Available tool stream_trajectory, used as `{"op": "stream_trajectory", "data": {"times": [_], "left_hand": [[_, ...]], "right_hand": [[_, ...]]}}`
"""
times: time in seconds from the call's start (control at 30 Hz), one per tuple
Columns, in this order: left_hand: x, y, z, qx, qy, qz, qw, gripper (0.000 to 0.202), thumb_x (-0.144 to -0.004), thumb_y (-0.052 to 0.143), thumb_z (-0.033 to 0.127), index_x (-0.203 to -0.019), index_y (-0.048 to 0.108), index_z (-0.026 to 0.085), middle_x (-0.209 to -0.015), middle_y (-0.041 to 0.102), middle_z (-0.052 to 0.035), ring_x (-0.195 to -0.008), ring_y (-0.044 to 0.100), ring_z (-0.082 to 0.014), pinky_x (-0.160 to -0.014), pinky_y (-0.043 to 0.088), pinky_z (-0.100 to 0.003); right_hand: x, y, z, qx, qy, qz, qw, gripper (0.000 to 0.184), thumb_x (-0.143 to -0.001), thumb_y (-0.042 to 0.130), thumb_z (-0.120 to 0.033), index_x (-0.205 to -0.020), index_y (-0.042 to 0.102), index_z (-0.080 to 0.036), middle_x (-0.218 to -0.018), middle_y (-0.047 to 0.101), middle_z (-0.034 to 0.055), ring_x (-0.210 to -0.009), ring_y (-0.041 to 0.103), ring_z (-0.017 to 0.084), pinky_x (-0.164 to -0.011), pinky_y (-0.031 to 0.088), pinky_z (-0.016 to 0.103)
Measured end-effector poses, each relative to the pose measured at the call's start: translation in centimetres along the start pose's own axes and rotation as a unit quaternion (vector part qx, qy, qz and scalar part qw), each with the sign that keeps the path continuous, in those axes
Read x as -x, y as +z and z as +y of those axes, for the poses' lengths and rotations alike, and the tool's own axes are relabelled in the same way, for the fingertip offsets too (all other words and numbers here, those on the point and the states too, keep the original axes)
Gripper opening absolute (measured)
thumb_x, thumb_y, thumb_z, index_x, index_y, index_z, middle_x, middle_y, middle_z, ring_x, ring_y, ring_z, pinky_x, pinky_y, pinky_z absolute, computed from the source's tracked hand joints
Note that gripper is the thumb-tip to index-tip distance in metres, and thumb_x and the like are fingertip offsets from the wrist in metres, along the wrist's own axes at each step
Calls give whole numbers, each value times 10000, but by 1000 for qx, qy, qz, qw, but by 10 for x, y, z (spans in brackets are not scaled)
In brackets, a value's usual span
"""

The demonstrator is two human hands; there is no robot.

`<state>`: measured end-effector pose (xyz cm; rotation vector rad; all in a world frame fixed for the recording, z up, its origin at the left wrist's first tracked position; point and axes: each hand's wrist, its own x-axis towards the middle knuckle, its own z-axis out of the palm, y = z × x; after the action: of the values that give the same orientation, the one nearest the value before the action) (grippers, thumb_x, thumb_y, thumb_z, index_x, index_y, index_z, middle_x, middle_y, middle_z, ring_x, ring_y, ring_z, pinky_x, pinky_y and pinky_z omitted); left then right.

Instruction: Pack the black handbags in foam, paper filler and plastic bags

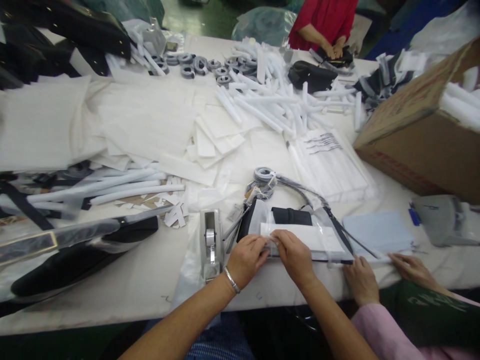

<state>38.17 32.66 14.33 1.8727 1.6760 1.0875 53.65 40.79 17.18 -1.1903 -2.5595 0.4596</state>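
In front of me lies a black handbag (246, 222), partly covered by white paper (311, 237) and holding a small black piece (291, 216) on top. At the paper's lower left, my left hand (245, 261) and my right hand (295, 256) meet, both closed. Their fingertips pinch a bit of transparent tape (271, 242); its ends are hidden. Another transparent strip (326, 235) crosses the paper's right part. Wrapped straps (264, 175) curl above the bag. Left of my left hand stands a tape dispenser (210, 242) with a roll in it.
A co-worker's hands (362, 281) touch the table at the bag's right, by light blue sheets (377, 231). Another person in red (324, 22) works across the table. White foam tubes (262, 102), paper sheets (142, 125), a black bag (86, 260) and a cardboard box (420, 120) lie around.
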Motion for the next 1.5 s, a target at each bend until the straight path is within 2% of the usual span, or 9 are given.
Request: {"op": "stream_trajectory", "data": {"times": [0.13,0.3,0.53,0.77,1.03,1.2,1.37,1.5], "left_hand": [[2,1,0,16,-17,7,1000,189,-924,534,192,-1113,548,188,-980,679,-78,-953,655,-219,-933,538,-408],[4,-1,1,20,-15,3,1000,254,-924,488,142,-1172,531,179,-1027,686,-86,-992,650,-217,-1007,500,-420],[4,-4,1,19,-2,-22,1000,340,-918,468,107,-1245,523,183,-1138,681,-80,-1063,639,-207,-1067,456,-412],[0,-10,6,6,8,-80,997,442,-873,475,68,-1298,519,180,-1186,636,-87,-1133,586,-219,-1095,419,-421],[-7,-12,16,-32,-14,-117,992,405,-838,492,57,-1231,558,135,-1132,617,-120,-1060,597,-251,-977,507,-422],[-4,-6,16,-53,2,-124,991,399,-878,458,77,-1266,549,88,-1409,503,-166,-1291,476,-299,-1075,425,-456],[0,1,11,-65,-1,-135,989,376,-894,475,122,-1250,581,66,-1343,585,-160,-1305,480,-299,-1094,406,-448],[-1,2,9,-71,-4,-140,988,395,-882,493,129,-1264,581,82,-1361,580,-141,-1305,486,-283,-1092,409,-429]], "right_hand": [[-1,4,-2,-7,29,0,1000,177,-948,464,-214,-945,640,-231,-902,701,53,-882,662,211,-773,523,311],[-3,5,2,-33,46,10,998,160,-941,503,-252,-886,651,-229,-1030,652,85,-944,632,226,-850,525,369],[-10,4,7,-62,75,-8,995,155,-922,570,-332,-833,633,-221,-981,658,65,-834,657,198,-718,541,304],[-17,4,6,-52,110,-32,992,156,-919,573,-339,-830,624,-222,-963,670,37,-741,641,162,-669,507,264],[-23,3,0,-11,165,-45,985,125,-885,600,-349,-913,608,-227,-909,639,-15,-616,610,111,-549,411,231],[-27,5,0,15,201,-49,978,198,-861,626,-356,-1011,577,-236,-924,634,-28,-604,612,105,-524,362,235],[-36,7,0,43,224,-60,972,213,-861,632,-388,-989,557,-234,-966,624,-20,-609,594,108,-515,302,242],[-48,10,-1,65,241,-69,966,186,-863,637,-378,-931,545,-231,-927,607,-13,-650,572,132,-518,244,246]]}}
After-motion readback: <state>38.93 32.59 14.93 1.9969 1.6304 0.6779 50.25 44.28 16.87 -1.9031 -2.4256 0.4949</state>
